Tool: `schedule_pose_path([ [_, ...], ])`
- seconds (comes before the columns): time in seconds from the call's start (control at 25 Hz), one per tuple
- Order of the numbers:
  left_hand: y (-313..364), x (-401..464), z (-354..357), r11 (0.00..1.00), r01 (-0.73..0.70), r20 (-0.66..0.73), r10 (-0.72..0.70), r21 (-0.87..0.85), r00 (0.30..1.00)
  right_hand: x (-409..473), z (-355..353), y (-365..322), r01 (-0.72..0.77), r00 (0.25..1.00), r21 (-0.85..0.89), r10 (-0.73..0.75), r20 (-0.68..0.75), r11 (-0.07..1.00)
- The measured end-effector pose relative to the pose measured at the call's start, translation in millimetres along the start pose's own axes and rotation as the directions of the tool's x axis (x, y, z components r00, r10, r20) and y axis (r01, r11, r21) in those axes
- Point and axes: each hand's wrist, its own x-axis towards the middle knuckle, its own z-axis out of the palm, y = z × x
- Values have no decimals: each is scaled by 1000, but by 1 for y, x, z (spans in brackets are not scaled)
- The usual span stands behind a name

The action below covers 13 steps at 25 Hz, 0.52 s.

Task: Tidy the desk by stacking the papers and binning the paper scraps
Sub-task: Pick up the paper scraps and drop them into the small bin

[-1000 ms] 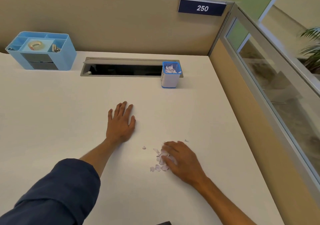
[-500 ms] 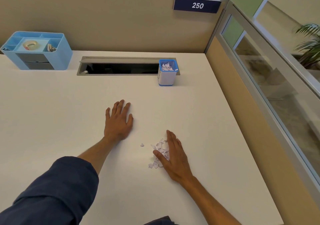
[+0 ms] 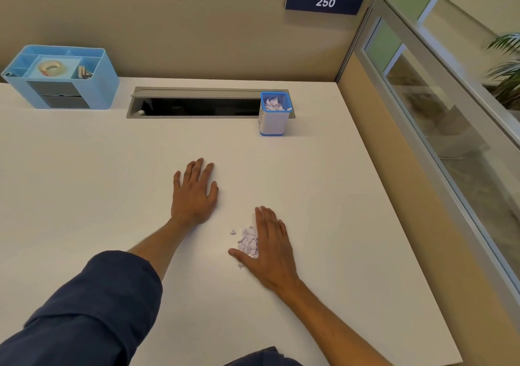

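Observation:
A small heap of pale lilac paper scraps (image 3: 248, 241) lies on the white desk (image 3: 84, 182), with one stray scrap (image 3: 233, 232) just to its left. My right hand (image 3: 270, 249) lies flat with straight fingers against the heap's right side, thumb stretched out below the scraps. My left hand (image 3: 195, 192) rests flat on the desk, palm down, a short way up and left of the heap. A small blue-rimmed white bin (image 3: 274, 115) stands at the back of the desk with scraps inside it. No stack of papers is in view.
A light blue desk organiser (image 3: 62, 80) with a tape roll stands at the back left. An open cable slot (image 3: 197, 105) runs along the back, beside the bin. Partition walls close the back and the right side, with a glass panel on the right.
My right hand has gone from curled over the scraps to flat with straight fingers, and it has swept them into a tighter heap. My left hand has stayed put.

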Motion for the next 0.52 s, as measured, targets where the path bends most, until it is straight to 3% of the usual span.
schedule_pose_path([
  [0.16,1,0,0,1000,9,3,-9,4,1000,16,3,-8,185,980,-172,-195,-45,968],
  [0.24,0,0,1,1000,9,10,-9,-3,1000,18,8,-7,349,936,-179,-353,10,920],
  [0.32,0,0,1,1000,10,12,-10,-6,1000,16,13,-1,462,878,-214,-478,-25,861],
  [0.44,0,0,0,1000,18,13,-18,-7,1000,14,7,13,498,823,-244,-542,-169,832],
  [0.52,1,0,0,1000,18,13,-18,-6,1000,11,-7,22,443,863,-185,-473,-178,877],
])
